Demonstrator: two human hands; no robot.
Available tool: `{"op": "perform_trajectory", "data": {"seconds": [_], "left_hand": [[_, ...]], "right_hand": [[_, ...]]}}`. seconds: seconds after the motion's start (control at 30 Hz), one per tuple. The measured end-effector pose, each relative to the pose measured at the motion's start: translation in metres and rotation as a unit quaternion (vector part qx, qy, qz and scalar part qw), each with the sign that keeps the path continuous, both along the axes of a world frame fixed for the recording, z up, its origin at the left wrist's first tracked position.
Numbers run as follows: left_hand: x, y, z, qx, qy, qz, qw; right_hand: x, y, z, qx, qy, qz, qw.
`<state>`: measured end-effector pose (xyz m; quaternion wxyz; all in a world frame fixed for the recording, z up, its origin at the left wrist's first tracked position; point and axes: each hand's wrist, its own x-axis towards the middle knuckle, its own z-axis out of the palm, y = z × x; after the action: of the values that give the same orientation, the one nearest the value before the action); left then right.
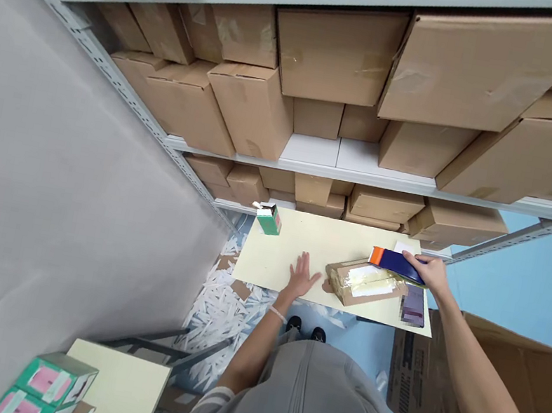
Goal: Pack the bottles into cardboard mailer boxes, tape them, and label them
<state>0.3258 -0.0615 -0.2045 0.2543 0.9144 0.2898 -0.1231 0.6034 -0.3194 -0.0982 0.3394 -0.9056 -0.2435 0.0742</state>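
My left hand [302, 279] lies flat on the pale yellow tabletop [296, 239], fingers spread and nothing under them that I can see. In my right hand [430, 271] is a flat dark blue item with an orange end [397, 262], gripped at its right end over the table. Its exact kind does not show. Just below it lies a brown cardboard parcel [361, 284], wrapped in clear tape with white paper on top. A phone-like flat device [414, 306] rests near the table's right edge. At the far left corner stands a small green and white box [268, 220], its top flap raised.
Metal shelves [314, 170] full of cardboard boxes [338, 54] rise behind the table. White paper strips [230, 312] litter the floor at left. A large open carton [518, 377] stands at right. Green boxes [47, 383] sit on a side table [126, 387].
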Motion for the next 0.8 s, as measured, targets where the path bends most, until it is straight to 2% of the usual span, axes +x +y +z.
{"op": "perform_trajectory", "data": {"seconds": [0.13, 0.27, 0.4, 0.6, 0.7, 0.8], "left_hand": [[0.036, -0.034, 0.011, 0.11, -0.114, -0.126, 0.979], [0.053, -0.042, 0.018, 0.165, -0.119, -0.182, 0.962], [0.045, -0.03, 0.014, 0.178, -0.054, -0.162, 0.969], [0.035, -0.028, 0.013, 0.251, -0.037, -0.113, 0.961], [0.036, -0.025, 0.016, 0.256, -0.045, -0.102, 0.96], [0.031, -0.005, 0.023, 0.245, -0.046, -0.092, 0.964]], "right_hand": [[-0.008, 0.014, -0.009, 0.064, 0.09, -0.053, 0.993], [-0.024, 0.044, -0.018, 0.105, 0.169, -0.099, 0.975], [-0.045, 0.077, -0.027, 0.13, 0.218, -0.127, 0.959], [-0.061, 0.114, -0.025, 0.124, 0.197, -0.105, 0.967], [-0.062, 0.12, -0.018, 0.12, 0.184, -0.083, 0.972], [-0.054, 0.112, -0.004, 0.103, 0.151, -0.049, 0.982]]}}
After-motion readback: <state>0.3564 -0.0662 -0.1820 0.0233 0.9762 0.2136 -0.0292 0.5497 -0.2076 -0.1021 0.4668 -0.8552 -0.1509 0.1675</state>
